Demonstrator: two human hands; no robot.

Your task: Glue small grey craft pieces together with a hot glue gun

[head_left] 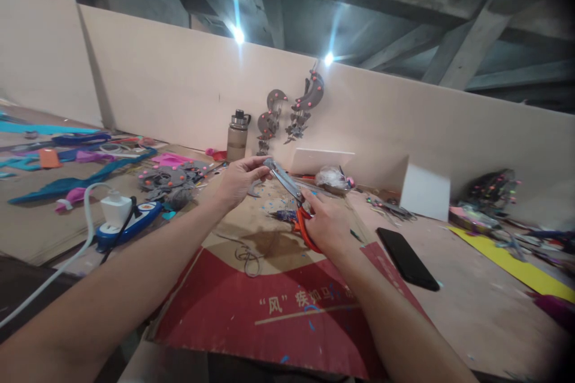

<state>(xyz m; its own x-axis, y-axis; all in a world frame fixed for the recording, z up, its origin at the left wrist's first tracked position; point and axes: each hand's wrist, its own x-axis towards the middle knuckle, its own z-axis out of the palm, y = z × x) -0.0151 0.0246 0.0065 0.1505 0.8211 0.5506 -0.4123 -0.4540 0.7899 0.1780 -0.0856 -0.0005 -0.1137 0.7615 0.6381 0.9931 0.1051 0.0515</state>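
Note:
My right hand [326,221] grips a pair of scissors [287,184] with orange-red handles, its blades pointing up and left. Between the closed fingertips of my left hand [242,179] is a small grey piece [270,164], right at the scissor tips. Whether the blades are cutting into it, I cannot tell. Below the hands lies a red and tan cardboard sheet [215,299] with pale printed characters. A thin grey cord [248,258] is loosely coiled on it. A grey crescent-shaped piece [255,188] lies just under my left hand, and a dark blue and orange tool [285,215] lies beyond the scissors.
A phone [406,257] lies to the right. On the left are a blue power strip [130,224] with a white charger [115,209], felt scraps [85,182] and grey pieces with pink dots [168,176]. A bottle [237,137] and hanging moon ornaments [309,93] are by the back panel [179,72].

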